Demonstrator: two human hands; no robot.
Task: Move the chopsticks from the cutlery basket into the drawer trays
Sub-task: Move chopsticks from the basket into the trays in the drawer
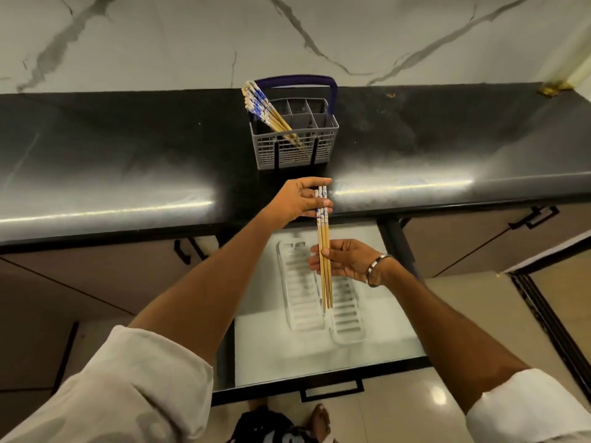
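A grey cutlery basket [295,145] with a blue handle stands on the black counter. Several wooden chopsticks with blue-and-white tops [263,111] lean out of its left compartment. A few more chopsticks [323,233] are held upright over the open drawer. My left hand [302,199] pinches their patterned top ends. My right hand [347,259] holds their wooden middle between thumb and fingers. Below them two white slotted trays [300,302] lie side by side in the drawer [319,356].
The black counter [128,161] runs across the view, with a marble wall behind it. Closed cabinet doors with black handles [534,217] flank the drawer. A foot [319,420] stands on the tiled floor by the drawer front.
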